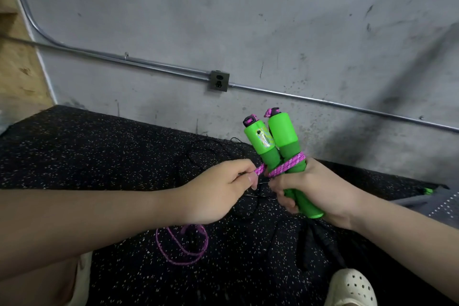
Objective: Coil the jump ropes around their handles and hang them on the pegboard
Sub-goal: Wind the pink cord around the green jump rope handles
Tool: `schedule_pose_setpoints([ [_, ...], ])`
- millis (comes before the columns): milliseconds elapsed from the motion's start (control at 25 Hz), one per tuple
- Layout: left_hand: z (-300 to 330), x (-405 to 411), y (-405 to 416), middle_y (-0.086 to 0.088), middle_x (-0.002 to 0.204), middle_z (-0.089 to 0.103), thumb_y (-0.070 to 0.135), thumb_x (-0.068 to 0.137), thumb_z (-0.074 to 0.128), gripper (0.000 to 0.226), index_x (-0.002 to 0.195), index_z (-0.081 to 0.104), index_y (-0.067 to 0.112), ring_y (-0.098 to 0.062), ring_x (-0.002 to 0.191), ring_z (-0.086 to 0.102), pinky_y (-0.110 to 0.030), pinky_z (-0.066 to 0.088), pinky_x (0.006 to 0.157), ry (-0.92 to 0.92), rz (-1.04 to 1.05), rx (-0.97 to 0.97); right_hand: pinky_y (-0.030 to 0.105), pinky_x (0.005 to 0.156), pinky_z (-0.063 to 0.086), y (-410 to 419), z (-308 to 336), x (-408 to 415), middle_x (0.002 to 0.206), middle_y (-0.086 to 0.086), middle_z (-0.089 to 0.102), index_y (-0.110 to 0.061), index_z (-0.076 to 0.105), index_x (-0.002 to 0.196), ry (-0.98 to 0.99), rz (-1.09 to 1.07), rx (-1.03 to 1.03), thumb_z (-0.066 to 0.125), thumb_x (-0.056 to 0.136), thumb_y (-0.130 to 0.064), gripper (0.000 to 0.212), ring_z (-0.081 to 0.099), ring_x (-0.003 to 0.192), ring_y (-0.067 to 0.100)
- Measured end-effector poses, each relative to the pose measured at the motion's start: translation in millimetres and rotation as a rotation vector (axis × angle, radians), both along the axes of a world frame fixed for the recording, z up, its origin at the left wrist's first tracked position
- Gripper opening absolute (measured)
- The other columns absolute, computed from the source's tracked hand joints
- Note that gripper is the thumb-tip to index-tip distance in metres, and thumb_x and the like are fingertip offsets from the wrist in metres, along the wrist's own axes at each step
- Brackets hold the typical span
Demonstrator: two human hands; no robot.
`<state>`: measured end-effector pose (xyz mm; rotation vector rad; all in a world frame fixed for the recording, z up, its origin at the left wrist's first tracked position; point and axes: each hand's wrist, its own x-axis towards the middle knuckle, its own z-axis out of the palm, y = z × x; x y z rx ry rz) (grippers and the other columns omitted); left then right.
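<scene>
My right hand clamps the two green handles together while my left hand pinches the pink rope just beside them, one wrap on. If my pinch slackens, that wrap loosens; the slack rope on the floor below my left hand could snag the black cord beyond.

The two jump rope handles were bright green, with black caps at the top. The rope wound around them was pink-purple with a braided pattern of small white flecks. The floor was black, speckled with white. The wall was grey with dark smudges.
</scene>
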<state>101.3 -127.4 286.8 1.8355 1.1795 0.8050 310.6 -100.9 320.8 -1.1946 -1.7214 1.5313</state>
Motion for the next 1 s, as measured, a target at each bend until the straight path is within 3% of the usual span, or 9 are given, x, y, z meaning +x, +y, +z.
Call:
schedule_pose_setpoints([
  [160, 11.4, 10.6, -7.9, 0.005, 0.061, 0.043, 0.025, 0.109, 0.046, 0.024, 0.097, 0.061, 0.011, -0.014, 0.055, 0.035, -0.035, 0.032, 0.055, 0.066, 0.000, -0.013, 0.029, 0.047, 0.033, -0.4, -10.2, -4.0, 0.056, 0.017, 0.045, -0.001, 0.056, 0.067, -0.154, -0.066, 0.134, 0.067, 0.069, -0.014, 0.017, 0.040, 0.049, 0.022],
  [240, 16.7, 14.1, -8.6, 0.001, 0.072, 0.053, 0.041, 0.105, 0.050, 0.036, 0.099, 0.062, 0.008, -0.014, 0.064, 0.046, -0.034, 0.042, 0.066, 0.130, -0.026, 0.022, 0.033, 0.048, 0.034, -0.4, -15.1, -6.9, 0.054, 0.014, 0.048, -0.003, 0.054, 0.063, -0.228, -0.083, 0.268, 0.062, 0.068, -0.018, 0.017, 0.041, 0.051, 0.020],
  [360, 21.7, 14.2, -9.7, 0.000, 0.085, 0.069, 0.072, 0.092, 0.051, 0.061, 0.105, 0.070, 0.015, -0.018, 0.079, 0.063, -0.039, 0.053, 0.083, 0.120, -0.008, 0.053, 0.044, 0.060, 0.052, 0.2, -20.6, -12.0, 0.069, 0.005, 0.065, -0.013, 0.062, 0.081, -0.333, -0.021, 0.569, 0.058, 0.070, -0.025, 0.017, 0.057, 0.063, 0.023],
  [440, 21.5, 12.2, -10.4, 0.011, 0.081, 0.070, 0.068, 0.092, 0.057, 0.049, 0.098, 0.072, 0.023, -0.010, 0.076, 0.064, -0.038, 0.053, 0.078, 0.062, 0.043, 0.067, 0.045, 0.070, 0.056, -6.9, -22.7, -17.0, 0.081, -0.002, 0.068, -0.023, 0.060, 0.097, -0.342, 0.005, 0.558, 0.061, 0.065, -0.032, 0.033, 0.066, 0.075, 0.020],
  [600, 23.2, 6.7, -5.4, 0.006, 0.098, 0.078, 0.051, 0.096, 0.066, 0.029, 0.106, 0.073, 0.024, -0.009, 0.093, 0.073, -0.039, 0.056, 0.093, -0.087, 0.035, 0.094, 0.039, 0.086, 0.058, -9.7, -15.7, -16.5, 0.102, 0.005, 0.072, -0.019, 0.060, 0.118, -0.174, 0.144, 0.344, 0.080, 0.076, -0.017, 0.046, 0.068, 0.091, 0.024],
  [680, 32.7, 3.2, -7.4, 0.009, 0.079, 0.076, 0.031, 0.103, 0.058, 0.031, 0.114, 0.067, 0.004, -0.001, 0.076, 0.072, -0.022, 0.058, 0.081, -0.191, -0.059, 0.043, 0.037, 0.087, 0.055, -8.0, -6.3, -7.4, 0.101, 0.013, 0.073, -0.013, 0.068, 0.111, 0.022, 0.202, 0.095, 0.083, 0.079, -0.018, 0.036, 0.067, 0.092, 0.026],
  [760, 37.9, 1.6, -10.5, 0.019, 0.048, 0.058, 0.017, 0.106, 0.048, 0.029, 0.113, 0.058, -0.010, 0.009, 0.048, 0.056, -0.002, 0.042, 0.055, -0.212, -0.115, 0.006, 0.037, 0.089, 0.055, -9.8, -0.5, -3.0, 0.101, 0.022, 0.073, -0.009, 0.074, 0.103, 0.106, 0.223, -0.051, 0.083, 0.075, -0.023, 0.032, 0.068, 0.094, 0.030],
  [880, 41.1, 3.3, -12.3, 0.024, 0.042, 0.051, 0.020, 0.105, 0.048, 0.027, 0.115, 0.060, -0.002, 0.012, 0.043, 0.051, -0.001, 0.036, 0.048, -0.253, -0.069, 0.046, 0.038, 0.072, 0.061, -16.2, 2.9, -11.6, 0.089, 0.023, 0.072, -0.006, 0.072, 0.099, 0.222, 0.157, -0.111, 0.082, 0.080, -0.009, 0.022, 0.072, 0.080, 0.033],
  [1000, 42.5, 3.3, -11.3, 0.022, 0.038, 0.049, 0.016, 0.105, 0.050, 0.023, 0.111, 0.066, 0.001, 0.012, 0.039, 0.050, -0.001, 0.034, 0.044, -0.305, 0.011, 0.029, 0.035, 0.056, 0.055, -14.7, 1.3, -21.5, 0.076, 0.017, 0.066, -0.004, 0.062, 0.099, 0.170, -0.005, 0.074, 0.082, 0.080, -0.004, 0.027, 0.062, 0.060, 0.028],
])
